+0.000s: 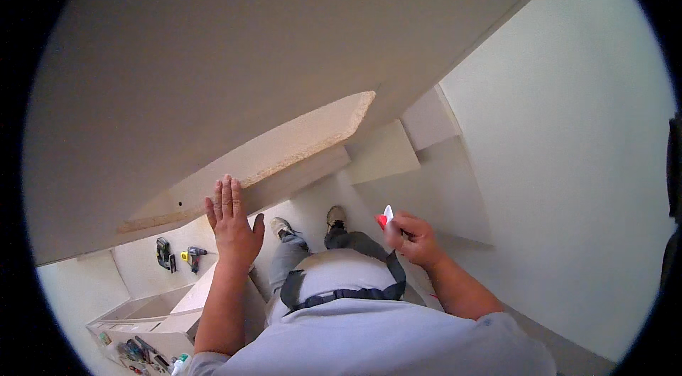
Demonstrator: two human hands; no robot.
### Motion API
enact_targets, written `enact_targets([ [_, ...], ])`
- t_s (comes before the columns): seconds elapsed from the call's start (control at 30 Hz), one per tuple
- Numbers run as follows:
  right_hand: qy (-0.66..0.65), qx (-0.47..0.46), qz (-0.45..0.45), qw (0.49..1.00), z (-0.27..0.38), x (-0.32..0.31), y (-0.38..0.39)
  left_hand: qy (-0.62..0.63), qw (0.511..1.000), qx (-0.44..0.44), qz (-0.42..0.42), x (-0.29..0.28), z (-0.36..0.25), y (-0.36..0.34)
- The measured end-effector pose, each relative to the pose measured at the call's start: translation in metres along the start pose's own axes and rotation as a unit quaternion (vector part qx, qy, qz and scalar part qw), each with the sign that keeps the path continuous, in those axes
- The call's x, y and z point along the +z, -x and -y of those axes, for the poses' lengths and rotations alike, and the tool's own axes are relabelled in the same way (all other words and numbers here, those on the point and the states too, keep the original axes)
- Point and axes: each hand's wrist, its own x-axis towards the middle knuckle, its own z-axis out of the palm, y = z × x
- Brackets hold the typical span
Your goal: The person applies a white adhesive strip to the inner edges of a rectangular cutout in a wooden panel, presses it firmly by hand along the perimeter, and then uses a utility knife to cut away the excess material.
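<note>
A large pale worktop board [213, 56] spans the upper part of the head view. Through it runs a long cutout with a rough, raw chipboard edge [312, 153]. My left hand [234, 234] is open, its fingers stretched out over the near side of the cutout, seemingly resting on the board; contact is hard to make out. Off to the right and apart from the board, my right hand [414, 237] is closed around a small red-and-white object [386, 218] with a pale pointed tip. Its exact kind does not show, since the fingers cover much of it.
On the floor at left lie a dark power tool [165, 255] and a yellow-and-grey drill [193, 257]. A pale cabinet unit [160, 326] with several hand tools [138, 351] stands lower left. Cabinet panels [383, 152] show under the board. A white wall [568, 127] rises at right.
</note>
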Motion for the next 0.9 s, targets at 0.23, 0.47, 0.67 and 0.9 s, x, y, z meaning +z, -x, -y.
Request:
enact_targets([
  [0.23,0.030,-0.028,-0.009,0.999,0.026,0.003,-0.008,-0.004,1.000,0.001,-0.004,-0.005,-0.008,-0.001],
  [0.47,-0.012,-0.005,0.003,1.000,0.039,0.015,-0.023,0.096,0.993,0.066,-0.024,-0.008,-0.016,0.008],
  [0.67,0.120,-0.143,0.051,0.981,0.079,0.028,-0.076,0.447,0.892,0.055,0.030,-0.045,-0.045,0.021],
  [0.9,0.221,-0.195,0.088,0.951,0.107,0.066,-0.105,0.551,0.831,-0.069,-0.047,-0.042,-0.039,0.027],
])
